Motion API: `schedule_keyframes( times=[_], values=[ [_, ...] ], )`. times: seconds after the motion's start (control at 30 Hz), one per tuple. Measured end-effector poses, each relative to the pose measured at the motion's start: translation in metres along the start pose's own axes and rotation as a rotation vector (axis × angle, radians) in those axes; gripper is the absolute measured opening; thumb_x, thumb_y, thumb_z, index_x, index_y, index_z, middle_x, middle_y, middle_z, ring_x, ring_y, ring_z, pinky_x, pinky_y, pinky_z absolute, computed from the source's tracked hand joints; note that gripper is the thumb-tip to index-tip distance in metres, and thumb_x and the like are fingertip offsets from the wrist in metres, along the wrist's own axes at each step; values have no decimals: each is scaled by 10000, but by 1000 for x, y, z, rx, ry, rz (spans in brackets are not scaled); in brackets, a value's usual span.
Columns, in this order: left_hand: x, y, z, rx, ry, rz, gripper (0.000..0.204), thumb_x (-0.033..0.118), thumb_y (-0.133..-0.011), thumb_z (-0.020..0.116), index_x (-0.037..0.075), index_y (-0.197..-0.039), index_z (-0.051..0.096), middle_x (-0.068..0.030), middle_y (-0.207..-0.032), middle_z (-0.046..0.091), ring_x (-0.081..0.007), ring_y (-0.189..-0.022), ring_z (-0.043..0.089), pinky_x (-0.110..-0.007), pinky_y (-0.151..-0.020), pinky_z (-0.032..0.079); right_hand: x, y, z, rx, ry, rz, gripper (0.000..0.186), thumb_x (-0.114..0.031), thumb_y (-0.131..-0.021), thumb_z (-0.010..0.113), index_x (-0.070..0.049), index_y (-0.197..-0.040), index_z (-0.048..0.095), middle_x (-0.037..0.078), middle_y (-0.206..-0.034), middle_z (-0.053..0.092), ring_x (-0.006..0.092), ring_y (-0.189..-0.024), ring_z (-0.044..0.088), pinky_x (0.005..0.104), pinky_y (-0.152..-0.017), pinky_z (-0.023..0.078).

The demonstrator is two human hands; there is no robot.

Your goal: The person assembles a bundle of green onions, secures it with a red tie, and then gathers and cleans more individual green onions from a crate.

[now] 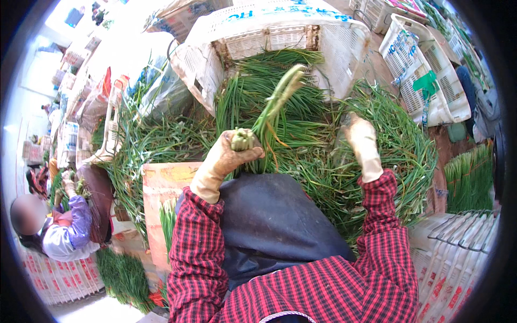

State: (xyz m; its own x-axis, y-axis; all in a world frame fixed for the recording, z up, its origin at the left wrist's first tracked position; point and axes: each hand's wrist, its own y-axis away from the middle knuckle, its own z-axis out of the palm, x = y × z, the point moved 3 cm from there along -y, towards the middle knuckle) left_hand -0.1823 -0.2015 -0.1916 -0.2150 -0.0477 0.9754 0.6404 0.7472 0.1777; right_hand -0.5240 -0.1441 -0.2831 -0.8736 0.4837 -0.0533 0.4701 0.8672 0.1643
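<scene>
My left hand (229, 156), in a pale, stained glove, is closed around a bunch of garlic chives (243, 141). Its pale cut ends face up beside the thumb. Just past the fingers, more light stalks (285, 89) slant up to the right; whether they belong to the same bunch I cannot tell. My right hand (362, 141), gloved too, is apart from the left, over the loose greens on the right. Its fingers point down and away, partly hidden and blurred. A heap of green chives (269, 78) spills from a white crate (336, 67) lying open toward me.
Loose leaves (398, 145) surround my dark apron (274, 215). An orange-and-white box (153, 215) stands by my left arm. Another white crate (425, 70) is at far right. Bundled chives (468, 180) stand at right. At left, a co-worker in purple sleeves (78, 220) handles greens.
</scene>
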Motion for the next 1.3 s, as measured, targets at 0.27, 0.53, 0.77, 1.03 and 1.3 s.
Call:
schedule_keyframes(
  times=[0.27,0.53,0.77,1.03,1.3],
  values=[
    [0,-1,-5,123,-25,-11,97,89,-815,727,10,-844,678,-47,-790,690,-111,-736,618,-262,-715,496,-133,82,-82,509,-980,-795,366,-290,-815,756,-37,-1063,664,118,-887,705,278,-821,683,347,-746,547],
    [-5,-8,2,96,-73,-64,78,81,-814,726,26,-846,682,-21,-787,686,-94,-729,606,-251,-707,493,-132,81,-52,-488,-1268,-554,220,-247,-900,653,-38,-854,705,63,-687,656,160,-624,643,314,-576,496],
    [-12,-4,-3,131,-117,-116,103,113,-812,737,33,-847,683,-25,-795,688,-97,-725,604,-258,-696,490,-58,98,-79,-603,-2278,-1016,139,-124,-864,628,-25,-779,677,70,-554,560,203,-447,545,308,-400,419],
    [0,-1,-4,-44,70,21,143,121,-757,744,11,-770,654,-88,-768,682,-163,-696,612,-283,-660,472,-44,47,-37,106,-822,-414,219,-192,-903,619,-46,-1058,672,77,-895,710,156,-832,668,307,-754,509],
    [-10,-1,-8,-121,158,83,200,161,-715,788,3,-740,668,-98,-738,683,-176,-676,647,-288,-646,509,-141,17,-71,-620,-1463,-968,335,-220,-944,604,-67,-1241,623,48,-1198,658,128,-1104,574,288,-1005,413]
  ],
)
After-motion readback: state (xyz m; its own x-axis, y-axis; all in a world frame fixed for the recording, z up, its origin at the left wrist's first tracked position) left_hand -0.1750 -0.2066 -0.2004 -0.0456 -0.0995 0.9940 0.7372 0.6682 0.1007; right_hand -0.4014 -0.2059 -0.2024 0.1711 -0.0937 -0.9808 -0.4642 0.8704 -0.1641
